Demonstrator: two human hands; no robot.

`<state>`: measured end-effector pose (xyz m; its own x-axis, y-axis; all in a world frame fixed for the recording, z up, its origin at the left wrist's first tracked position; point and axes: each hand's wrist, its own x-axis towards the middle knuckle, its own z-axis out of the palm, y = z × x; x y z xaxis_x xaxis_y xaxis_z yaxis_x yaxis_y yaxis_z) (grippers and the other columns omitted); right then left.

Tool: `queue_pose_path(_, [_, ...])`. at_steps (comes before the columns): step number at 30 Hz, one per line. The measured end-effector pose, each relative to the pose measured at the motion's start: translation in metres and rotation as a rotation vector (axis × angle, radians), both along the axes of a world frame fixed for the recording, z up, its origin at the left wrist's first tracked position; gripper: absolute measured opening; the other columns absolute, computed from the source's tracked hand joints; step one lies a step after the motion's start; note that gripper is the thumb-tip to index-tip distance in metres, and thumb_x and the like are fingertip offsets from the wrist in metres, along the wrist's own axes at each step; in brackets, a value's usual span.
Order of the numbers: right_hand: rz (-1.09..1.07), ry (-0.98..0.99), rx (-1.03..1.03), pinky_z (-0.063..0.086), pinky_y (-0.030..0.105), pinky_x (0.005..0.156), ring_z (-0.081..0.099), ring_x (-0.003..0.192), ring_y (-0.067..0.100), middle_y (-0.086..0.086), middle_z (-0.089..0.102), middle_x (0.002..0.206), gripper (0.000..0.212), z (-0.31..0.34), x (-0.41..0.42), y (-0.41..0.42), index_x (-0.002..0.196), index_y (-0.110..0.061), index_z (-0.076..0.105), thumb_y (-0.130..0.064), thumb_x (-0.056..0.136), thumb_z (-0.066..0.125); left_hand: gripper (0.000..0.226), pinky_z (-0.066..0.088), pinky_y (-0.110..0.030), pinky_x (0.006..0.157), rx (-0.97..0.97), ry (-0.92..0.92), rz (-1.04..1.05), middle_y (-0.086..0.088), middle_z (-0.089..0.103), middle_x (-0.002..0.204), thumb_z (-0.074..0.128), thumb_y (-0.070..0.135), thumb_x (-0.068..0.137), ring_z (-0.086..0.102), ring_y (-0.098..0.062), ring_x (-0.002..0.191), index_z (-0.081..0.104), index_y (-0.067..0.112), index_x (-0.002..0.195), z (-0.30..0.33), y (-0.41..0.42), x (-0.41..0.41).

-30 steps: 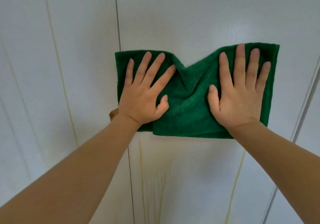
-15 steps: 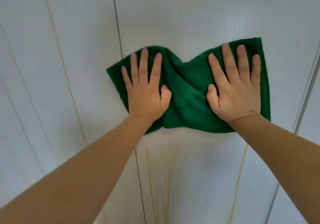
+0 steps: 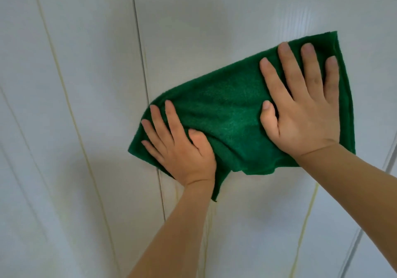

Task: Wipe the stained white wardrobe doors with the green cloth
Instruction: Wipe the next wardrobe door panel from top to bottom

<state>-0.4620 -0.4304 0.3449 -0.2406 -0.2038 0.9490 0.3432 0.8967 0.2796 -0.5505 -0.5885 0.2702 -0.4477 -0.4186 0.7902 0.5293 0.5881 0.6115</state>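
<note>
A green cloth (image 3: 227, 110) lies spread against the white wardrobe door (image 3: 214, 20), slanting up to the right. My left hand (image 3: 180, 149) presses flat on its lower left end, fingers straight, beside the gap between two doors. My right hand (image 3: 300, 108) presses flat on the upper right part with fingers spread. A corner of the cloth hangs down below my left wrist. Thin yellowish drip stains (image 3: 305, 224) run down the door below the cloth.
The left wardrobe door (image 3: 75, 84) carries long yellowish streaks (image 3: 64, 89) from top to bottom. A dark vertical gap (image 3: 139, 48) separates the two doors. Another door edge (image 3: 391, 159) shows at the far right.
My left hand has slid down and left with its end of the cloth, so the cloth now slants. The bunched fold in the middle has stretched out. My right hand stays high.
</note>
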Motion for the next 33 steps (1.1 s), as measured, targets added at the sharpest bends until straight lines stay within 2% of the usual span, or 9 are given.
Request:
queue_pose_path(4, [0.01, -0.038, -0.015, 0.008, 0.057, 0.12, 0.019, 0.148, 0.037, 0.008, 0.023, 0.162, 0.063, 0.001, 0.003, -0.003, 0.156, -0.022, 0.027, -0.033, 0.095, 0.038, 0.07, 0.008, -0.065, 0.121, 0.126, -0.176, -0.069, -0.012, 0.022, 0.166, 0.032, 0.03, 0.09, 0.013, -0.038, 0.153, 0.028, 0.014, 0.158, 0.002, 0.037, 0.036])
queue_pose_path(6, [0.002, -0.057, -0.043, 0.008, 0.057, 0.12, 0.017, 0.149, 0.037, 0.009, 0.021, 0.163, 0.064, 0.001, 0.007, -0.003, 0.156, -0.021, 0.026, -0.033, 0.094, 0.039, 0.072, 0.005, -0.067, 0.12, -0.182, -0.089, -0.079, -0.018, 0.019, 0.165, 0.035, 0.034, 0.091, 0.011, -0.043, 0.153, 0.027, 0.009, 0.158, -0.004, 0.022, 0.029])
queue_pose_path(10, [-0.024, -0.09, -0.058, 0.006, 0.057, 0.12, 0.015, 0.149, 0.037, 0.009, 0.019, 0.163, 0.065, 0.002, 0.01, -0.007, 0.157, -0.021, 0.023, -0.033, 0.094, 0.039, 0.069, 0.007, -0.065, 0.121, -1.02, 0.461, -0.053, -0.015, 0.03, 0.162, 0.053, 0.041, 0.088, 0.022, -0.042, 0.151, 0.045, 0.014, 0.151, 0.037, -0.059, -0.021])
queue_pose_path(13, [-0.037, -0.096, -0.061, 0.006, 0.058, 0.12, 0.015, 0.149, 0.037, 0.009, 0.018, 0.163, 0.066, 0.0, 0.009, -0.007, 0.157, -0.021, 0.023, -0.033, 0.094, 0.038, 0.065, 0.01, -0.061, 0.122, -1.276, 0.677, -0.015, -0.011, 0.031, 0.162, 0.05, 0.041, 0.09, 0.024, -0.038, 0.151, 0.046, 0.016, 0.15, 0.082, -0.092, -0.047])
queue_pose_path(15, [-0.03, -0.103, -0.052, 0.005, 0.058, 0.12, 0.014, 0.149, 0.037, 0.01, 0.018, 0.163, 0.066, 0.002, 0.007, -0.007, 0.157, -0.021, 0.023, -0.034, 0.094, 0.037, 0.066, 0.011, -0.063, 0.122, -1.17, 0.658, 0.002, -0.011, 0.031, 0.161, 0.049, 0.039, 0.09, 0.026, -0.039, 0.15, 0.043, 0.016, 0.152, 0.07, -0.093, -0.051])
queue_pose_path(19, [-0.024, -0.059, -0.034, 0.005, 0.057, 0.121, 0.015, 0.149, 0.038, 0.01, 0.019, 0.163, 0.064, -0.001, 0.006, -0.003, 0.157, -0.02, 0.024, -0.034, 0.095, 0.037, 0.067, 0.008, -0.061, 0.122, -0.614, 0.317, 0.026, -0.014, 0.033, 0.161, 0.043, 0.041, 0.091, 0.023, -0.041, 0.15, 0.036, 0.019, 0.154, 0.013, -0.073, -0.04])
queue_pose_path(25, [0.016, -0.01, 0.001, 0.007, 0.057, 0.12, 0.018, 0.148, 0.039, 0.011, 0.022, 0.162, 0.062, 0.0, 0.002, -0.002, 0.156, -0.019, 0.026, -0.034, 0.097, 0.036, 0.067, 0.008, -0.062, 0.122, -0.421, 0.21, 0.012, -0.014, 0.03, 0.162, 0.04, 0.038, 0.092, 0.018, -0.039, 0.152, 0.034, 0.018, 0.155, 0.0, -0.062, -0.033])
queue_pose_path(31, [0.019, -0.046, -0.022, 0.008, 0.057, 0.12, 0.02, 0.148, 0.036, 0.007, 0.024, 0.162, 0.064, 0.001, 0.005, -0.004, 0.155, -0.024, 0.029, -0.033, 0.094, 0.041, 0.069, 0.003, -0.06, 0.122, 0.305, -0.19, -0.1, -0.006, 0.025, 0.166, 0.022, 0.038, 0.091, 0.014, -0.033, 0.154, 0.028, 0.019, 0.158, -0.002, 0.049, 0.039])
queue_pose_path(33, [0.041, -0.06, -0.011, 0.008, 0.056, 0.121, 0.021, 0.148, 0.035, 0.007, 0.025, 0.162, 0.064, 0.002, 0.006, -0.004, 0.155, -0.023, 0.03, -0.033, 0.093, 0.043, 0.068, 0.01, -0.067, 0.118, 0.358, -0.262, -0.119, -0.012, 0.032, 0.162, 0.024, 0.037, 0.092, 0.022, -0.039, 0.151, 0.035, 0.015, 0.155, 0.007, 0.07, 0.043])
